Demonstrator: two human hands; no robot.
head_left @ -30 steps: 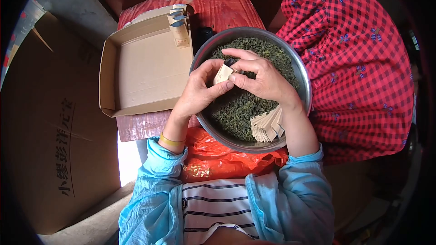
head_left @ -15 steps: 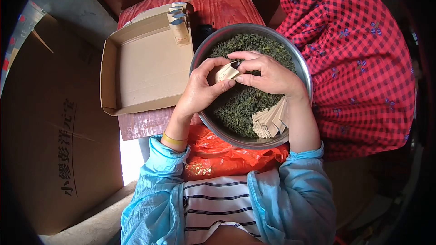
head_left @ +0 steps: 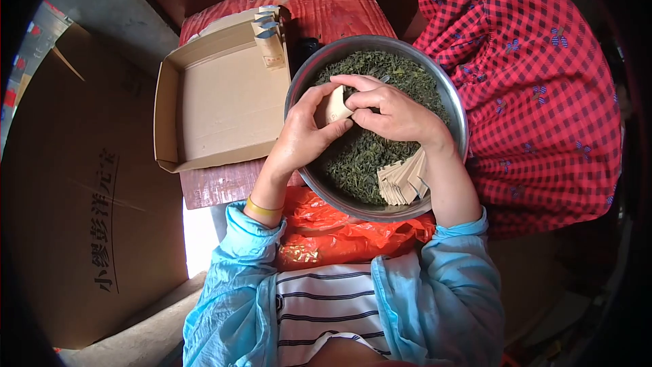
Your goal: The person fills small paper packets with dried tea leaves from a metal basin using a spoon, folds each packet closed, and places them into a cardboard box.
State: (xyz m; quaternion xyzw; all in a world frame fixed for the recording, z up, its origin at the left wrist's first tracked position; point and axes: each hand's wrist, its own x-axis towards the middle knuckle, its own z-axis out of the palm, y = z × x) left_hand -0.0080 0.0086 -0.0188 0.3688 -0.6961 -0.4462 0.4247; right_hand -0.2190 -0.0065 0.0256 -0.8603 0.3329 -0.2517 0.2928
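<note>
My left hand is closed around a small cream paper packet, holding it over a metal basin. Bent fingers of my right hand grip the packet's mouth on its right side, and the thumb meets the packet's lower edge. The fingertips hide what is inside the mouth. Dark green dried leaves, looking like tea, fill the basin beneath both hands. A fanned stack of flat paper packets lies on the leaves, under my right forearm.
A shallow cardboard box sits left of the basin on a red wooden board, with several upright packets in its far right corner. Red checked cloth drapes on the right. A large carton stands left; red plastic lies below.
My right fingers have moved in closer over the packet's mouth, covering the dark opening seen before. The packet has tipped more upright in my left hand.
</note>
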